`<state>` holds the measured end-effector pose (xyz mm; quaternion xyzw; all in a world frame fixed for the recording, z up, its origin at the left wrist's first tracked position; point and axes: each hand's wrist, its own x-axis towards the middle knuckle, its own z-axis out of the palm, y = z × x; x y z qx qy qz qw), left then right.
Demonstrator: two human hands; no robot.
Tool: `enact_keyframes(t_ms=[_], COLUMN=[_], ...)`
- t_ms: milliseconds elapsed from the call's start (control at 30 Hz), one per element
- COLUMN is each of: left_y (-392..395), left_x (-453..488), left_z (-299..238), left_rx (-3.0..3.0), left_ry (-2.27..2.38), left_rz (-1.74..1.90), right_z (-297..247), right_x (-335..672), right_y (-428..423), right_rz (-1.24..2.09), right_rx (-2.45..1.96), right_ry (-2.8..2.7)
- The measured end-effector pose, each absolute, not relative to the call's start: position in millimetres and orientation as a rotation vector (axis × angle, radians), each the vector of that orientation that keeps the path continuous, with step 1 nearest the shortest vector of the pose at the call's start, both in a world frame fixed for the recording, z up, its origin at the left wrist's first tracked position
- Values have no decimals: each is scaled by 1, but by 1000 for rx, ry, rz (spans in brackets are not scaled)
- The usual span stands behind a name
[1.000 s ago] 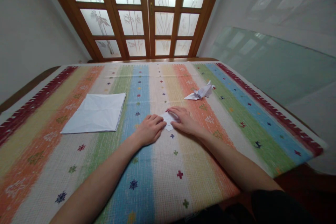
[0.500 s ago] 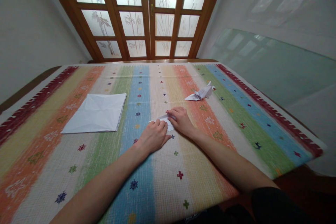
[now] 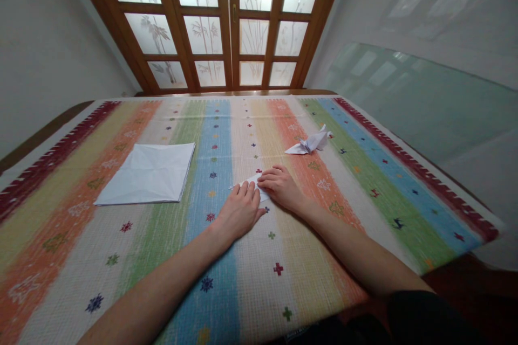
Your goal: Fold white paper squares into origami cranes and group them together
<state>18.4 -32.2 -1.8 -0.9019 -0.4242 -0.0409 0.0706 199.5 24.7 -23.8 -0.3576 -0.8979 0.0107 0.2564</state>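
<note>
The paper (image 3: 253, 178), small and white, lies on the cloth (image 3: 259, 269) between the two hands and is largely covered by them. The left hand (image 3: 239, 207) is palm down, fingers laid together over the paper, thumb spread away toward the right; no pinch is visible. The right hand (image 3: 280, 186) has its fingertips curled at the paper's right side; its thumb is hidden, so whether it pinches the paper cannot be told. Risk of slippage: uneven pressure between the hands could turn the paper on the cloth and set a crease off line. Risk of a soft crease: the woven cloth may yield beneath the fingers. Risk of tearing: if the right fingertips were to pull while the left ones press, the paper could split along an edge. The stack (image 3: 148, 175) of square sheets lies to the left, and the paper crane (image 3: 311, 143) stands beyond the right hand; a wide sweep of that arm could knock the crane.
</note>
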Motion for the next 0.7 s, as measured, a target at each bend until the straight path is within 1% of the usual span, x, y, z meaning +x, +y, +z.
enact_keyframes(t_ms=[333, 533, 700], left_y=[-33, -31, -26], left_x=[15, 13, 10], left_z=[3, 4, 2], left_rx=[-2696, -2737, -2748], left_ry=[-1358, -1254, -1167], left_rz=[-54, -86, -142], right_z=[-15, -15, -14], right_x=[216, 212, 202], right_y=[21, 25, 26], right_rz=[127, 356, 428], right_rx=[-1089, -1240, -1403], right_ry=[-2474, -2206, -2072])
